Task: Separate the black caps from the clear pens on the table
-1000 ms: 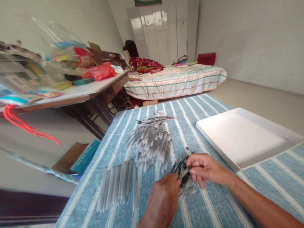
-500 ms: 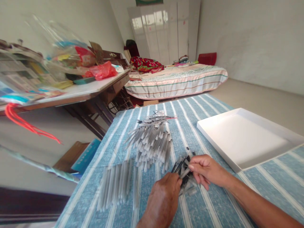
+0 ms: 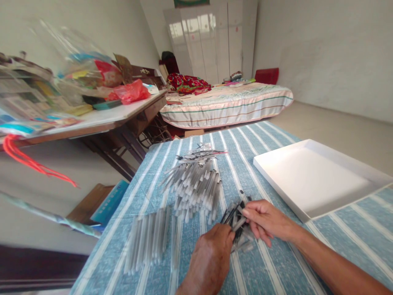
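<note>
My left hand [image 3: 211, 254] is closed, seen from the back, with its thumb side against one end of a slim grey translucent tube [image 3: 238, 224], pen-like in shape. At the tube's upper end, my right hand [image 3: 260, 219] pinches between thumb and fingertips. Below both hands lies a loose heap of small black and clear pieces [image 3: 245, 246], partly covered by them. To the left, several grey tubes [image 3: 147, 239] lie side by side in a row, with a single tube [image 3: 174, 241] just apart. Beyond them is a larger pile of grey tubes with dark ends [image 3: 198, 184].
Thin black sticks [image 3: 199, 155] lie behind the pile. A shallow white box [image 3: 281, 194] sits on the right of the striped blue cloth [image 3: 123, 217]. A cluttered desk [image 3: 123, 116] stands at the left, a bed [image 3: 227, 106] beyond the table.
Both hands keep nearly the same hold on the tube. The whole view has shifted very slightly to the left.
</note>
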`<state>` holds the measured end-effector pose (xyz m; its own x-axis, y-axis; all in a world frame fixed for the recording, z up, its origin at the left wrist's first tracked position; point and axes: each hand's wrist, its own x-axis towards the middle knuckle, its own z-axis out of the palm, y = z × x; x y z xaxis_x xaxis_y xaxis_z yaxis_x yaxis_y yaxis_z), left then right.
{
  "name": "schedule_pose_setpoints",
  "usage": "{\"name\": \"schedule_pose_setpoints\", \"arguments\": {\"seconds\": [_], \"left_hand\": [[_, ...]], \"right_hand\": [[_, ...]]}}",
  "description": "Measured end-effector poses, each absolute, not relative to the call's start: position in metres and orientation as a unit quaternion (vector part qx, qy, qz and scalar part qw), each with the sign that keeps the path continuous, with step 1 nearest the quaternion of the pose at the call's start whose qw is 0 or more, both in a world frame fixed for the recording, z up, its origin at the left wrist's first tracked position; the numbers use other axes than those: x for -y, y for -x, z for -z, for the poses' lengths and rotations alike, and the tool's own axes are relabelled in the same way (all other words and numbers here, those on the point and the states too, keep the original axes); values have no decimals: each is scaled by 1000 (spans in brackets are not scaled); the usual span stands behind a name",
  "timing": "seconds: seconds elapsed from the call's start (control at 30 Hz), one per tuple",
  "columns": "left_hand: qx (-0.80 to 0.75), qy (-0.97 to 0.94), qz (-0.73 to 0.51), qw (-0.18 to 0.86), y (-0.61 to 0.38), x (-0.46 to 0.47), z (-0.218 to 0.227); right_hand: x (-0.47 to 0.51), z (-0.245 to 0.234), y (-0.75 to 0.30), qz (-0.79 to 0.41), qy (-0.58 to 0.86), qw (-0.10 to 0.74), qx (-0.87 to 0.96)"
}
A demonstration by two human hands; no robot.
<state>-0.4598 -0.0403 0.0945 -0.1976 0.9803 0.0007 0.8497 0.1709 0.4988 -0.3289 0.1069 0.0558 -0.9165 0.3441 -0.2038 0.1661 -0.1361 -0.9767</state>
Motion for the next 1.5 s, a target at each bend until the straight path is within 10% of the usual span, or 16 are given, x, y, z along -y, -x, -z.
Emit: {"name": "schedule_pose_setpoints", "arguments": {"seconds": [1.2, 1.5], "left_hand": [[-746, -575, -266, 206, 464, 39, -98], [-730, -565, -235, 305, 508, 50, -119]], "right_hand": [[-109, -56, 329, -724, 219, 77, 650], [-131, -63, 321, -749, 281, 212, 562]]}}
